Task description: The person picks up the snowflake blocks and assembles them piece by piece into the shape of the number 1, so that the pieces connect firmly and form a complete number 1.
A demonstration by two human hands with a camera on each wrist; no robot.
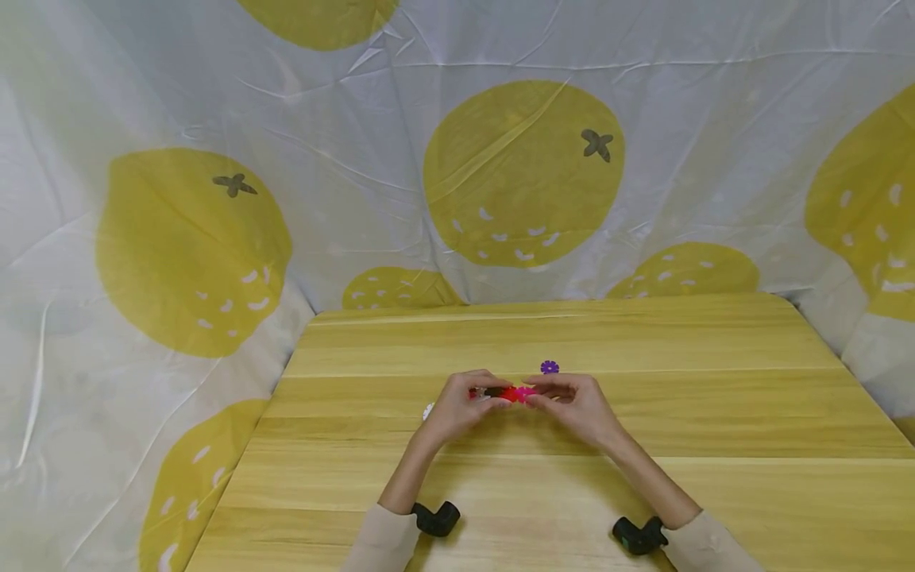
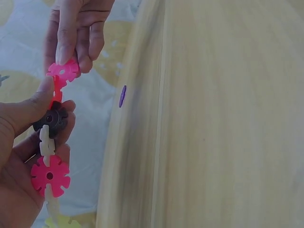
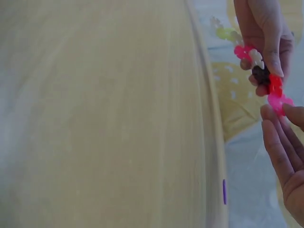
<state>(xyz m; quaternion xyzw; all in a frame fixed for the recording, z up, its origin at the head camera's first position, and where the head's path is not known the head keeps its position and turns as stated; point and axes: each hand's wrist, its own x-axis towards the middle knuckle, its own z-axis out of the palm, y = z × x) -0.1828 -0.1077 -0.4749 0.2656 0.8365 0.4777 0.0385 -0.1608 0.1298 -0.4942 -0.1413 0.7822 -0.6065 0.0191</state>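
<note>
A chain of slotted snowflake discs stretches between both hands above the table. My left hand (image 1: 457,407) grips it, with the thumb on the red disc (image 2: 57,89) and fingers behind the black disc (image 2: 51,119). My right hand (image 1: 581,405) pinches the bright pink disc (image 2: 63,71) at the chain's end, against the red one. Across the left palm run a white disc (image 2: 46,142) and a deeper pink disc (image 2: 50,175). Beyond them, the right wrist view shows a yellow-green disc (image 3: 223,33) and a pale end disc (image 3: 215,22).
A loose purple disc (image 1: 550,367) lies on the wooden table (image 1: 715,381), just beyond the right hand. Black wrist mounts (image 1: 438,519) sit on both wrists. A lemon-print cloth (image 1: 343,159) hangs behind the table and down its left side.
</note>
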